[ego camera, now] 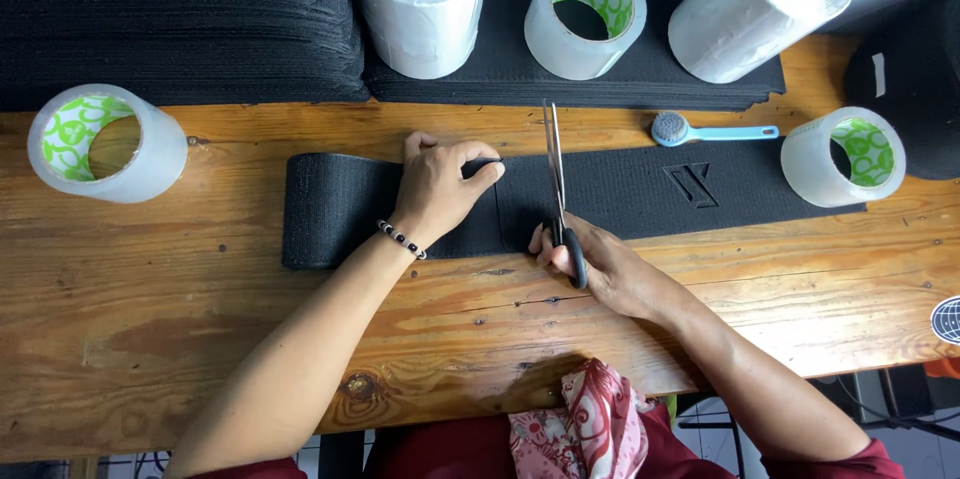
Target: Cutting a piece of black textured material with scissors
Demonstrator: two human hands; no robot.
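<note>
A long black textured strip (640,189) lies flat across the wooden table (200,319). My left hand (437,191), with a bead bracelet at the wrist, presses down on the strip left of the middle. My right hand (600,264) grips black-handled scissors (556,179). Their blades point away from me across the strip, just right of my left fingertips. A raised angular mark (694,184) shows on the strip's right part.
Three clear tape rolls stand around: far left (105,144), back middle (586,14), right (843,156). Two white film rolls (422,4) (760,4) sit at the back. Stacked black sheets (180,19) fill the back left. A small blue brush (700,131) lies behind the strip.
</note>
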